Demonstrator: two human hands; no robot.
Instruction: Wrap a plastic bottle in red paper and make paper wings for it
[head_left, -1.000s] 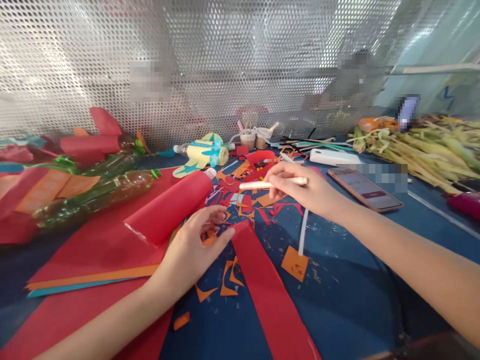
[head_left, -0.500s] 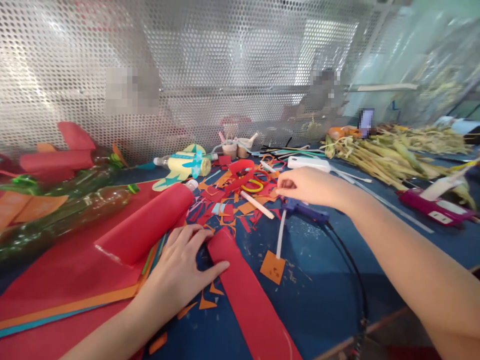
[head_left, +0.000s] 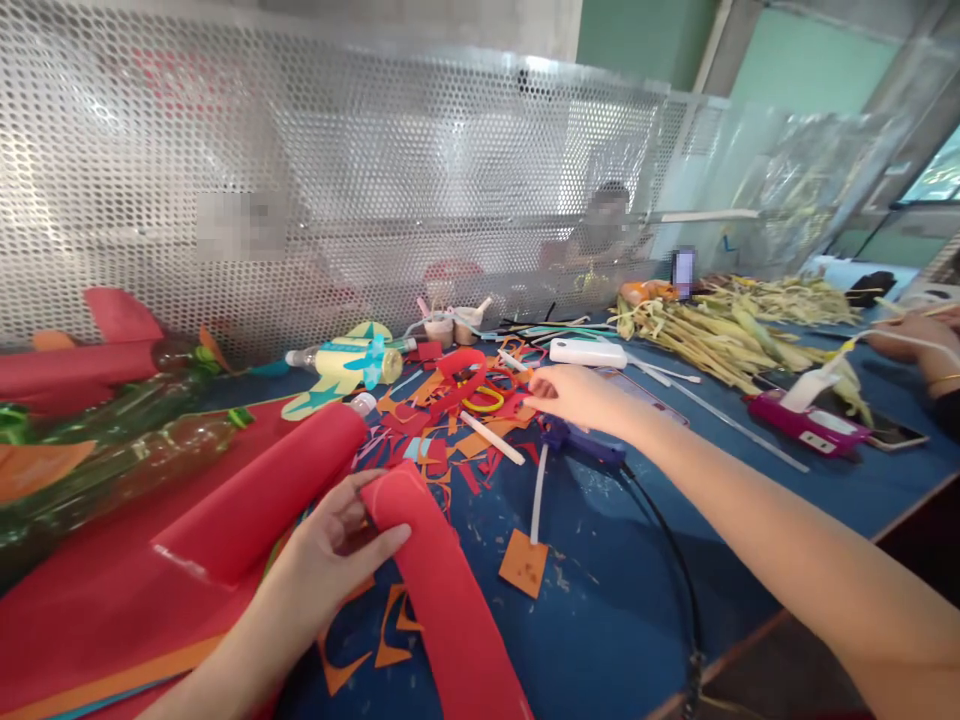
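Note:
My left hand [head_left: 330, 550] grips the rounded end of a long red sheet strip [head_left: 450, 620], thumb on top and fingers underneath. The strip's near end runs out of view. My right hand [head_left: 574, 395] is over the scrap pile, fingers bent together in a pinch; whatever is between them cannot be made out. Just below it lies a blue glue gun [head_left: 589, 445] with a black cable. Its white stick [head_left: 538, 495] extends to an orange square [head_left: 523, 563]. Yellow-handled scissors [head_left: 486, 400] lie left of my right hand among red and orange scraps [head_left: 420, 420].
A red-wrapped bottle [head_left: 266, 495], green plastic bottles [head_left: 157, 450] and a yellow bottle with blue stars [head_left: 356, 362] lie to the left. Dried husks [head_left: 697, 335] and a purple power strip [head_left: 810, 425] are on the right. Another person's hand [head_left: 911, 340] shows at the far right.
My left hand has lifted the end of the red strip and closed around it. My right hand stays over the scraps near the glue gun. The view has shifted right and up.

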